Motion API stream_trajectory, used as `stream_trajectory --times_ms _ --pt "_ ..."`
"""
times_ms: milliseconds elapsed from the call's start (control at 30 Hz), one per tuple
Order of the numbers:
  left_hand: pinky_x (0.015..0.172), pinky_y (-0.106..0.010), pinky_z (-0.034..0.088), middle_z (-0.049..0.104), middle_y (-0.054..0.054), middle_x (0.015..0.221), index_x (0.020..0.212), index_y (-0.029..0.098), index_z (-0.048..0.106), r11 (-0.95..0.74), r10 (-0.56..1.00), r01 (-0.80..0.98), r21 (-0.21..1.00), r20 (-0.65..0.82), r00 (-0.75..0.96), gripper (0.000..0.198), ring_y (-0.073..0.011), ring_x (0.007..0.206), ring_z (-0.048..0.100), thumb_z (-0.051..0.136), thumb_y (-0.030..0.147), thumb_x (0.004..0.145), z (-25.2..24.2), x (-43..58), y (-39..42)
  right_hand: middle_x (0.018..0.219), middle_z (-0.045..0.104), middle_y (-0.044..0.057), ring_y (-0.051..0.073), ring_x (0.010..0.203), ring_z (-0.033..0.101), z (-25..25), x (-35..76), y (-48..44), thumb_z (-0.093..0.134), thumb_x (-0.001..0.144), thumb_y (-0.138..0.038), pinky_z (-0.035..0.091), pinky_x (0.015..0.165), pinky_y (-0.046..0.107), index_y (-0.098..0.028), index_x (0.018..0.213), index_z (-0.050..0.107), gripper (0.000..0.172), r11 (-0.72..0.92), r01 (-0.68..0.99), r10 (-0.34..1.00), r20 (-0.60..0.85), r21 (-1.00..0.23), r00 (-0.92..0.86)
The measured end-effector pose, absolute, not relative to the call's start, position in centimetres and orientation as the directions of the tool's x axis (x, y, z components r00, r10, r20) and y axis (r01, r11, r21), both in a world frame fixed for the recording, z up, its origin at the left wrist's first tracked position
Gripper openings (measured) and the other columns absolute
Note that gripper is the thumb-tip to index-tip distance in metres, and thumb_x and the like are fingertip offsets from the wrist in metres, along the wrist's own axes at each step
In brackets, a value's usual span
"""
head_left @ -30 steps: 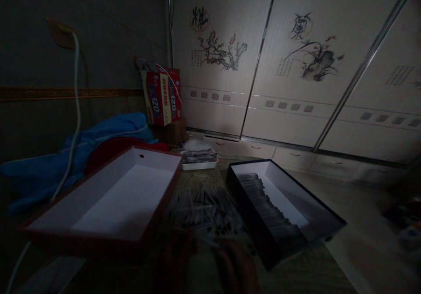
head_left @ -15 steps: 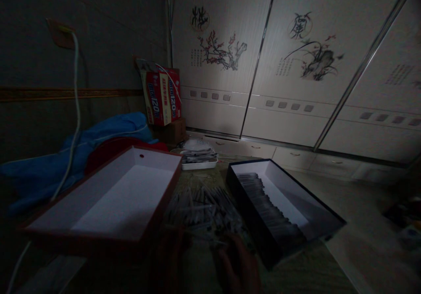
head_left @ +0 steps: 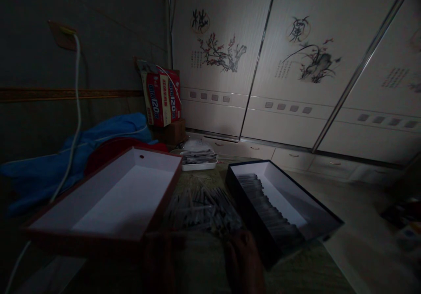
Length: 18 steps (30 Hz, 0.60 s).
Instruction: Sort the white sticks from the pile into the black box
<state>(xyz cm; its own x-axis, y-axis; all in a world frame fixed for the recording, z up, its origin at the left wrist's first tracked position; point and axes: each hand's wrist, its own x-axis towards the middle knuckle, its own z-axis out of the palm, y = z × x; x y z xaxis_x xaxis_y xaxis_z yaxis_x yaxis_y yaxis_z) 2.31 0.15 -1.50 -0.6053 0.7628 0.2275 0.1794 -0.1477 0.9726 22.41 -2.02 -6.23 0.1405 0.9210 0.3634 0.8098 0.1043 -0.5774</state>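
Note:
In the dim light a loose heap of slender, clear and dark pen-like sticks lies on the table between two open boxes. My left hand is at the near side of the heap, by the red box's corner. Its fingers look closed around a faint thin line, too blurred to name. My right hand rests beside the dark box, fingers curled in; whatever they may hold is hidden. The dark box carries a row of similar sticks along its left side. White lining shows inside the red box, with no sticks visible there.
Behind the heap stands a white tray of more sticks. A blue cloth and a white cable are at the left. A red printed carton stands at the back, before white sliding doors.
My hands have moved apart, the left one leftward and the right one slightly rightward. The thin stick seen between them earlier is now only a faint blur near the left hand.

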Motion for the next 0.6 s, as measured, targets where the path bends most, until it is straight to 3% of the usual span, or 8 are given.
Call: stream_trajectory --times_ms 133,267,367,500,600 --pt "0.068 -0.032 0.050 0.065 0.000 0.064 0.071 0.023 0.059 -0.147 0.771 0.193 0.970 0.234 -0.592 0.040 -0.0182 0.066 0.062 0.048 0.060 0.080 -0.9 2.6 0.0 0.094 0.062 0.010 0.024 0.091 0.061 -5.9 22.0 -2.1 0.041 0.093 -0.026 0.047 0.080 0.036 -0.021 0.090 0.068 0.027 0.048 0.824 0.934 0.318 -0.565 0.163" --pt "0.047 -0.028 0.047 0.058 0.004 0.049 0.074 0.021 0.057 -0.065 0.922 0.059 0.996 0.082 -0.377 0.042 -0.0148 0.045 0.053 0.054 0.063 0.069 -1.1 3.4 1.3 0.091 0.066 0.009 0.023 0.086 0.063 -5.5 21.7 -1.9 0.040 0.093 -0.031 0.047 0.076 0.034 -0.019 0.092 0.064 0.027 0.018 0.741 0.942 0.260 -0.671 0.213" --pt "0.045 -0.029 0.047 0.058 0.005 0.046 0.085 0.017 0.058 0.044 0.980 -0.012 0.999 -0.045 -0.194 0.044 -0.0158 0.043 0.054 0.062 0.053 0.059 -1.8 4.1 2.6 0.087 0.067 0.009 0.023 0.081 0.064 -4.9 21.8 -1.5 0.042 0.092 -0.034 0.048 0.073 0.034 -0.017 0.092 0.062 0.026 -0.034 0.702 0.948 0.201 -0.711 0.248" --pt "0.056 -0.035 0.055 0.066 0.000 0.065 0.094 0.017 0.055 0.126 0.974 -0.128 0.984 -0.148 -0.173 0.051 -0.0210 0.058 0.065 0.066 0.042 0.051 -3.2 4.9 3.6 0.099 0.067 0.013 0.026 0.093 0.064 -4.8 22.4 -0.8 0.040 0.093 -0.034 0.048 0.081 0.037 -0.014 0.103 0.060 0.030 -0.059 0.708 0.933 0.214 -0.704 0.290" --pt "0.066 -0.039 0.057 0.068 -0.015 0.097 0.104 0.012 0.053 0.143 0.967 -0.114 0.983 -0.163 -0.196 0.064 -0.0256 0.076 0.069 0.065 0.043 0.049 -4.1 5.1 3.5 0.104 0.068 0.014 0.025 0.095 0.065 -5.3 22.7 -0.6 0.038 0.093 -0.033 0.049 0.082 0.035 -0.014 0.107 0.060 0.033 -0.017 0.719 0.915 0.279 -0.695 0.291"
